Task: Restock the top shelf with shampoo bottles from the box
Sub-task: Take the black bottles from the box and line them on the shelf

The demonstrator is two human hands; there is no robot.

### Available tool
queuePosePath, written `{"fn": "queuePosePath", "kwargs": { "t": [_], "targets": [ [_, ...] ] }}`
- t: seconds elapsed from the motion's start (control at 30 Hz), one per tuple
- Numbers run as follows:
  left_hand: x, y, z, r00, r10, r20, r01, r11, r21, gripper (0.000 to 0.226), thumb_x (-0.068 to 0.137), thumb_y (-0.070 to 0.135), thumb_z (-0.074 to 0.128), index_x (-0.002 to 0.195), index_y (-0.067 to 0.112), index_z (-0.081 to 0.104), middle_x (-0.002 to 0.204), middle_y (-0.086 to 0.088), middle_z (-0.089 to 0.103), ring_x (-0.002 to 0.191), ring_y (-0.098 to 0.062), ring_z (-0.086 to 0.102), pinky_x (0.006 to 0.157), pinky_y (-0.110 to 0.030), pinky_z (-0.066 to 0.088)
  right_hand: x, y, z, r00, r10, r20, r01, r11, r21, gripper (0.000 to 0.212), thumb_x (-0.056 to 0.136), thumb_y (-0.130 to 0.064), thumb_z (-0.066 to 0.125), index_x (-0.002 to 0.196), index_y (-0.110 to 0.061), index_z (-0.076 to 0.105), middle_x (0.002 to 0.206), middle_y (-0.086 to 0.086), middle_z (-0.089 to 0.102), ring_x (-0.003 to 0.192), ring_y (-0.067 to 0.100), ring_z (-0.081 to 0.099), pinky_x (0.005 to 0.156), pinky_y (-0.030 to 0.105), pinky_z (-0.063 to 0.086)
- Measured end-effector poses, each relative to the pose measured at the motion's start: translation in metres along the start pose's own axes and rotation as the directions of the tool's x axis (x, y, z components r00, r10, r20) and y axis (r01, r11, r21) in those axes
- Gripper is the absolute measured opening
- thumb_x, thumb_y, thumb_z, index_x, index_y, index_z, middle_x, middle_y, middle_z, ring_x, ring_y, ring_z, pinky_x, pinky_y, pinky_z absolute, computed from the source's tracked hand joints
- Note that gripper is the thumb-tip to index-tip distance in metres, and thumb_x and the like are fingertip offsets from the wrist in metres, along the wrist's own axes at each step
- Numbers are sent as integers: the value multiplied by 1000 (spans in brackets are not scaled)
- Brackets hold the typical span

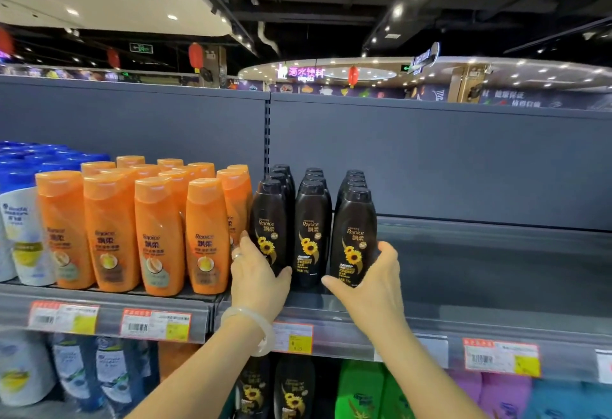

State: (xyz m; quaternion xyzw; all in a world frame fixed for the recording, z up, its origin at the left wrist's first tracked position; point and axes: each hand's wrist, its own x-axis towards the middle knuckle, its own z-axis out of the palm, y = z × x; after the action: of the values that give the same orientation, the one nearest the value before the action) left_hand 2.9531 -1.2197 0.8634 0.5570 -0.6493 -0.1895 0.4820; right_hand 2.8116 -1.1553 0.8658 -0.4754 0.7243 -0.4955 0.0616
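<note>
Squaring up the front row is what this looks like: both hands are at the three columns of black plastic shampoo bottles with sunflower labels (311, 233) standing in the middle of the frame on the grey metal top shelf (496, 286). The left hand (258, 278), with a pale bangle on its wrist and a ring on one finger, cups the lower part of the leftmost front bottle (269, 225), thumb across the front at its base and fingers reaching round its far side. The right hand (371, 281) does the same to the rightmost front bottle (353, 236), thumb low across the front, fingers curled round the right flank. So each grip is partly closed around a bottle, not lifting it; both bottles stand upright on the shelf.

I would judge the hold is meant to press the outer columns inward, since a gap shows between the middle and right columns. The labels all face outward, as a shopper would want.

To the left of the frame stand orange plastic bottles with flip caps (159, 236), tightly packed against the black ones. The shelf to the right of the black bottles is bare, so plenty of restocking seems left. The box is not in view. Price tags (155, 326) run along the shelf edge.
</note>
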Motion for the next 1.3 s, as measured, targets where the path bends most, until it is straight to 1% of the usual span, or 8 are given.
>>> {"fn": "queuePosePath", "kwargs": {
  "t": [0.2, 0.53, 0.63, 0.77, 0.93, 1.03, 1.13, 1.3],
  "targets": [
    [5, -2, -1, 1000, 5, -10, -5, 998, 69, 75, 70, 24, 76, 129, 4, 33, 125, -16, 47, 119, -30, 44, 97, -38, 42, 0, -3, 22, 989, 44, -142, -63, 989, -134, 89, 69, -40, 79, 133, -17, 22, 122, 5, 44, 109, 21, 50, 76, 35, 50],
    [-11, -8, -7, 998, 51, -48, -47, 995, 84, 79, 72, 26, 75, 133, 5, 29, 127, -13, 42, 120, -29, 43, 98, -38, 43, -3, 5, 30, 984, 14, -175, -45, 984, -170, 76, 70, -34, 75, 127, -14, 29, 113, 4, 51, 97, 21, 58, 68, 32, 51],
    [-13, -7, -7, 999, 29, -33, -27, 998, 64, 87, 74, 26, 73, 140, 4, 20, 136, -13, 37, 128, -29, 36, 104, -38, 37, 0, 6, 26, 991, 50, -123, -66, 989, -129, 73, 71, -36, 76, 123, -15, 29, 110, 2, 52, 92, 20, 58, 62, 29, 45],
    [-22, -5, -9, 998, 58, -40, -57, 998, 36, 96, 76, 27, 74, 145, 3, 11, 148, -14, 24, 138, -28, 22, 112, -38, 25, 9, 10, 12, 996, 83, 29, -84, 996, 39, 51, 73, -33, 77, 101, -20, 35, 94, -4, 54, 80, 13, 53, 56, 21, 39],
    [-20, 12, -25, 958, 213, -193, -213, 977, 21, 81, 71, 23, 78, 136, 7, 33, 142, -13, 32, 134, -28, 27, 110, -43, 27, 25, 17, -12, 955, 22, 295, -73, 984, 163, 44, 71, -21, 79, 105, -22, 51, 95, -9, 62, 88, 9, 60, 64, 15, 44],
    [-4, 33, -38, 855, 444, -270, -439, 895, 83, 57, 75, 18, 75, 124, 5, 50, 133, -15, 46, 127, -33, 37, 106, -45, 32, 31, 20, -23, 903, 3, 430, -92, 978, 187, 43, 71, -18, 79, 106, -26, 55, 99, -10, 67, 91, 5, 63, 74, 20, 49],
    [24, 59, -49, 785, 607, -125, -576, 789, 212, 40, 85, 25, 64, 120, 8, 56, 125, -11, 56, 122, -30, 44, 105, -41, 31, 32, 24, -25, 887, 15, 462, -129, 968, 216, 43, 71, -17, 79, 104, -29, 55, 97, -14, 67, 90, -1, 61, 70, 15, 44],
    [70, 94, -55, 768, 550, 328, -635, 584, 506, 54, 91, 49, 45, 134, 18, 42, 131, -5, 53, 123, -26, 47, 106, -42, 30, 31, 28, -22, 888, 40, 458, -168, 955, 243, 49, 72, -14, 79, 113, -25, 54, 104, -10, 67, 98, 5, 61, 81, 22, 46]
  ]
}}
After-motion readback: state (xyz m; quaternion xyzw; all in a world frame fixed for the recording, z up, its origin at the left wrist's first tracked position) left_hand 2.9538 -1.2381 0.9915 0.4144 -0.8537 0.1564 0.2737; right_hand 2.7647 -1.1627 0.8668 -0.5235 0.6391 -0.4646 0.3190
